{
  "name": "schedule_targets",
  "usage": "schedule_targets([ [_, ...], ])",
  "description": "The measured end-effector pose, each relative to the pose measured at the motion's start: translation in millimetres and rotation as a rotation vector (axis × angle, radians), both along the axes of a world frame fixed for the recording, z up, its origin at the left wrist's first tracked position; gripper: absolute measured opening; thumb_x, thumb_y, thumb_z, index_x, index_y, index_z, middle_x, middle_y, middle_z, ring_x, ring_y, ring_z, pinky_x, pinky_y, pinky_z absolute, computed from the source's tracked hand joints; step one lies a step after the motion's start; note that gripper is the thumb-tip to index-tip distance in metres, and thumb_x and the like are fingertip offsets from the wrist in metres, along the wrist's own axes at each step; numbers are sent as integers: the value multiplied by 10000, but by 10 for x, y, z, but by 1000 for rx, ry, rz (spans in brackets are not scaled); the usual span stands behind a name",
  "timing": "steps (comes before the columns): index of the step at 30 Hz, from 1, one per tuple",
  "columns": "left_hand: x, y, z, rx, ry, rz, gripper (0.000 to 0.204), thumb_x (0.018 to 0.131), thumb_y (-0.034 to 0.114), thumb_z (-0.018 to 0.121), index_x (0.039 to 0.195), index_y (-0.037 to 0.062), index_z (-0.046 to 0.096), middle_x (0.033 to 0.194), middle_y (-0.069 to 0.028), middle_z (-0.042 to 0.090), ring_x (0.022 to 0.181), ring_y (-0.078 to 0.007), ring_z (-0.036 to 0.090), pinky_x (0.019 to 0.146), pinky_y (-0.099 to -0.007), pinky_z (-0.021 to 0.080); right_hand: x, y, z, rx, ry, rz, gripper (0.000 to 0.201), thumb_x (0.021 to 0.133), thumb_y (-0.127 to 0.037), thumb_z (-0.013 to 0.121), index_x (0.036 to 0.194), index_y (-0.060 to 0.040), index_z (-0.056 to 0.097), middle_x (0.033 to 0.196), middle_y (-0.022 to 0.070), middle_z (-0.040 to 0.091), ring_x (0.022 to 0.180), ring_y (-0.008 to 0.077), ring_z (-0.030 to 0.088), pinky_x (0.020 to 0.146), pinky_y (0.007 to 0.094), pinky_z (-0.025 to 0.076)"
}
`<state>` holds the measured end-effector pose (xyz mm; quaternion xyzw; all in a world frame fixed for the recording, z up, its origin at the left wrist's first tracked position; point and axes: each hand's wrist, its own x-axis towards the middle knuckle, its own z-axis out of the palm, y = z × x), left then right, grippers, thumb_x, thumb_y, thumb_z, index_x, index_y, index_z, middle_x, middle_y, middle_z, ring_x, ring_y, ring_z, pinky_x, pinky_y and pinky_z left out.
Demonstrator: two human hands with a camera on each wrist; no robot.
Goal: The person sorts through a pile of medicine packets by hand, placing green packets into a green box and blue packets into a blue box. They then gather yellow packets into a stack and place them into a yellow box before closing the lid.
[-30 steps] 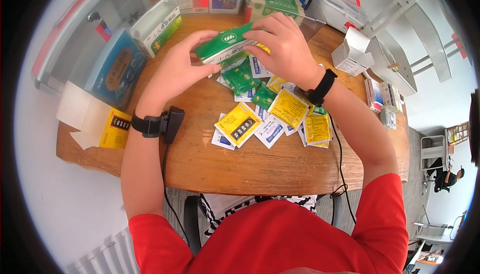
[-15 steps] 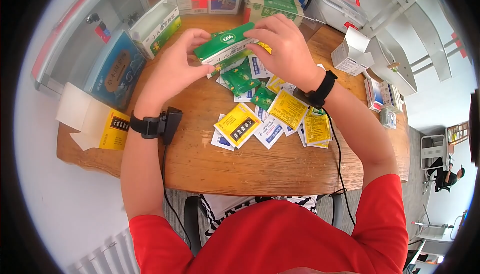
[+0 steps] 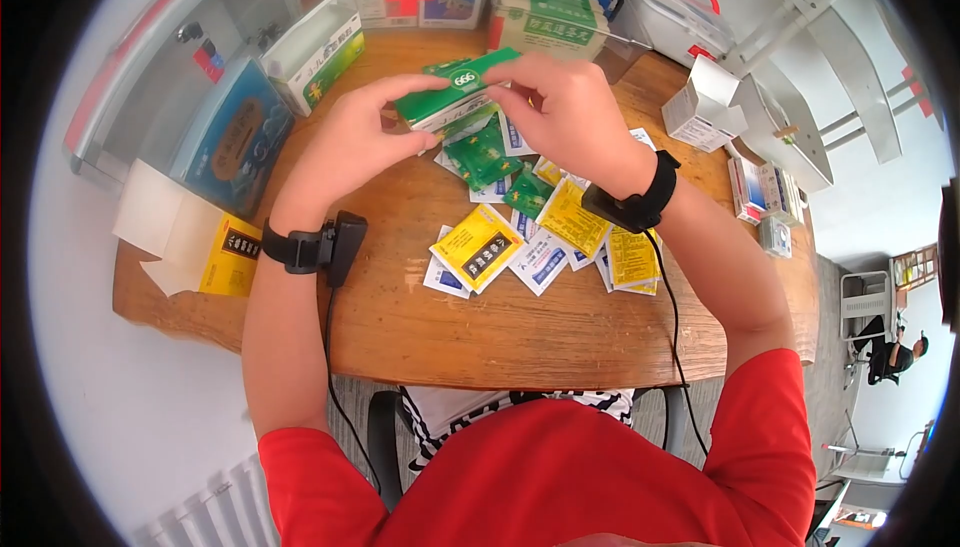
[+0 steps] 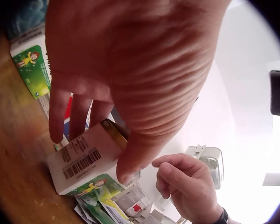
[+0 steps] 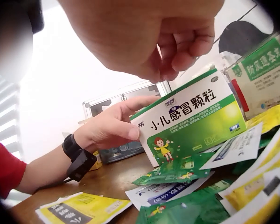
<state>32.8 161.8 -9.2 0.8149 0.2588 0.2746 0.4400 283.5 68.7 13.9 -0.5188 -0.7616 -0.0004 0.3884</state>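
Note:
A green and white 999 box is tilted above the back of the sachet pile, its printed front facing the right wrist view. Its left end is held between thumb and fingers of the left hand, which looms large in the left wrist view. At the box's upper right edge is the right hand, fingers bent; in the right wrist view its fingertips are close above the top edge, contact unclear. Below lie green sachets, yellow sachets and white-blue sachets.
An upright green and white carton and an opened yellow carton stand at the left. Clear bins line the back, one holding green packages. An open white box and small boxes are at the right.
The right hand has turned and come lower at the wrist, with its fingers more bent over the box's right end. The left hand keeps its hold, and the box has shifted slightly.

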Motion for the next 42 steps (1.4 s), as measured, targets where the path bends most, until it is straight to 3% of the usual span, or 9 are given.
schedule_targets([
  [4,2,26,-25,37,9,-5,567,901,-9,770,1455,49,666,1380,-69,727,1094,-144,709,977,-324,577,-47,-24,14,11,-35,-19,236,919,-100,741,1146,-60,788,981,178,779,829,365,752,743,458,603],
  [6,1,11,-13,10,13,8,569,901,-8,771,1457,50,666,1384,-68,725,1092,-145,709,976,-324,577,2,-4,-98,-16,-224,8,294,931,-89,715,1220,-60,761,977,187,774,836,379,750,749,472,608],
  [16,6,1,-16,-33,-40,10,643,896,24,803,1502,36,589,1379,-126,700,1143,-167,695,989,-336,570,-7,9,-79,35,-157,1,285,921,-91,728,1201,-45,758,947,189,765,842,375,755,760,469,610],
  [21,9,40,-84,83,8,118,661,899,38,812,1506,31,550,1373,-123,698,1132,-172,700,1001,-339,557,83,77,-76,-148,143,-226,368,912,-175,785,1240,-13,746,974,168,785,843,330,765,793,433,614],
  [28,11,29,-34,41,8,58,616,921,-2,762,1501,43,561,1360,-106,714,1158,-168,692,1030,-334,534,355,185,-89,-295,306,-278,416,924,-225,810,1285,-27,747,1100,179,773,969,299,759,869,418,609],
  [33,39,3,-35,104,-34,62,615,918,-27,748,1499,56,566,1359,-94,715,1191,-162,680,1056,-338,520,285,118,-23,69,-44,-25,364,918,-215,829,1237,-52,766,1185,161,711,1054,345,717,928,424,586],
  [34,49,1,-30,130,-66,52,619,915,-30,750,1499,60,565,1360,-92,716,1209,-161,673,1068,-339,513,294,125,-19,71,-43,-28,364,918,-215,829,1237,-52,766,1185,161,711,1054,345,717,928,424,586],
  [36,52,-34,4,113,-58,48,635,911,-37,749,1507,65,553,1364,-94,714,1228,-167,667,1082,-344,508,312,151,-10,32,-99,176,321,905,-188,836,1188,-53,768,1153,155,719,1009,372,709,888,447,581],
  [42,69,-28,-7,77,-130,73,654,919,-28,771,1509,62,502,1376,-117,706,1250,-199,663,1109,-363,510,241,36,22,-56,-75,134,270,909,-158,826,1156,-74,755,1050,148,727,960,371,711,841,461,569],
])
